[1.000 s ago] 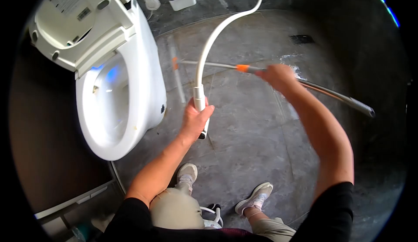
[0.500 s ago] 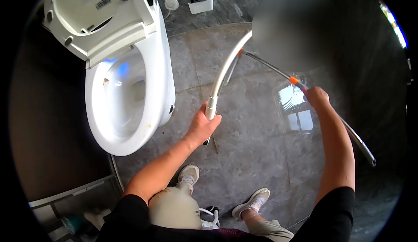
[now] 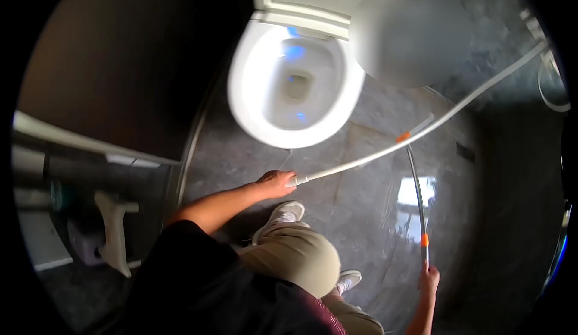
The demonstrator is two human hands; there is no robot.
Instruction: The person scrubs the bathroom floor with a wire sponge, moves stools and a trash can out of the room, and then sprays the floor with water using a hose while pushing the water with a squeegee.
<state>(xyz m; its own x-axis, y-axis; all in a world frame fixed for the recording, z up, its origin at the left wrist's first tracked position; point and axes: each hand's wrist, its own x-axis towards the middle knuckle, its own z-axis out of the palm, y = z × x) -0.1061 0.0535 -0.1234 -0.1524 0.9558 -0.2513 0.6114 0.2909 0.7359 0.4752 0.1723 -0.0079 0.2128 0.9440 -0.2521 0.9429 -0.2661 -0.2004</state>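
A long white hose [image 3: 385, 149] is gripped near its end cuff by my left hand [image 3: 276, 184], in front of the toilet [image 3: 253, 115]. From there the hose curves up to the right, toward the wall. My right hand [image 3: 428, 279], at the lower right, is wrapped round the metal pole of a floor squeegee [image 3: 418, 193] with orange joints. Its thin blade lies on the far side of the hose, which passes across the squeegee near the upper orange joint; I cannot tell whether they touch. The toilet's lid and seat are raised, and water shows in the bowl.
Grey tiled floor [image 3: 367, 214] with bright window reflections lies between the hands. A dark cabinet panel [image 3: 132, 64] stands at the left, and a pale stool-like object [image 3: 114, 232] is below it. A blurred patch covers part of the upper right.
The view has swung left, so the toilet now sits near the middle. My left hand has drawn the hose end toward the toilet's front. My right hand and the squeegee appear lower.
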